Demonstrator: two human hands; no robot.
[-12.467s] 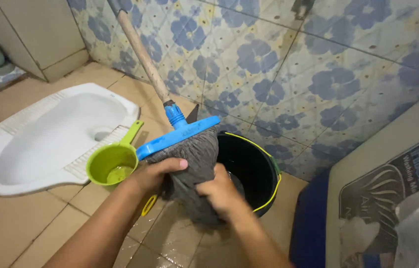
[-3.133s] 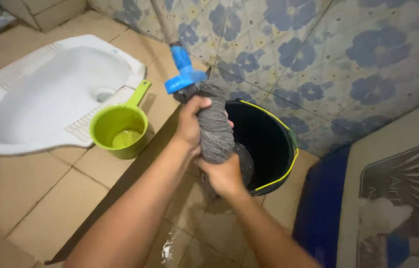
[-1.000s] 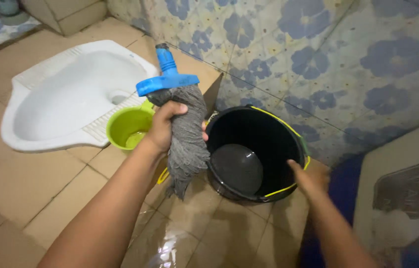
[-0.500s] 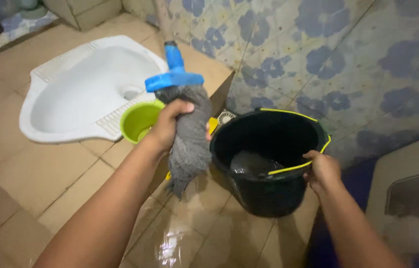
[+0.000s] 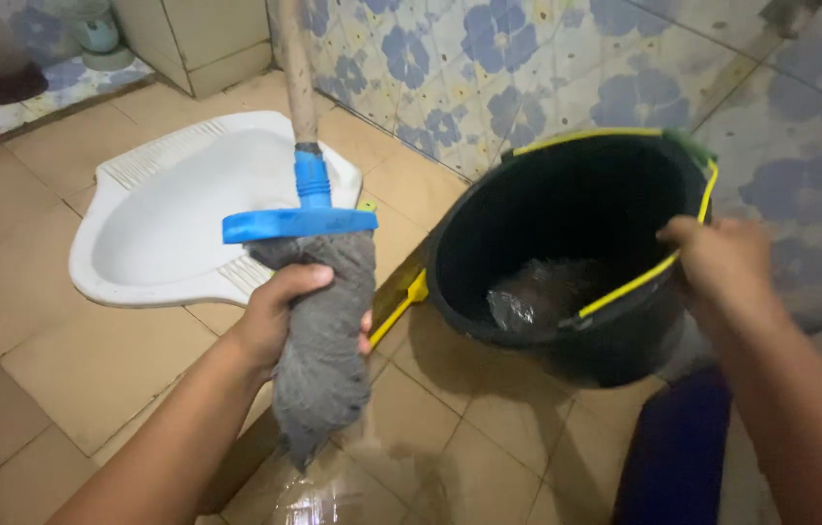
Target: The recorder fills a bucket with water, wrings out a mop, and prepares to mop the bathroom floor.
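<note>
My left hand [image 5: 280, 316] is closed around the grey strands of a mop head [image 5: 323, 369], which hangs down over the wet floor. Above my fingers sit the mop's blue plastic clamp [image 5: 299, 222] and a wooden handle [image 5: 295, 68] leaning toward the wall. My right hand [image 5: 713, 261] grips the yellow-edged rim of a black bucket [image 5: 567, 233]. The bucket is lifted off the floor and tilted toward me, with dark water [image 5: 542, 292] pooled in its low side.
A white squat toilet pan [image 5: 173, 219] lies in the tan tiled floor behind the mop. A yellow dipper handle [image 5: 399, 306] pokes out beside the mop. The wall [image 5: 528, 58] has blue flower tiles. A blue object [image 5: 674, 457] stands at lower right.
My right hand let go of the mop strands, took the bucket by its rim and lifted and tilted it. My left hand kept hold of the mop head.
</note>
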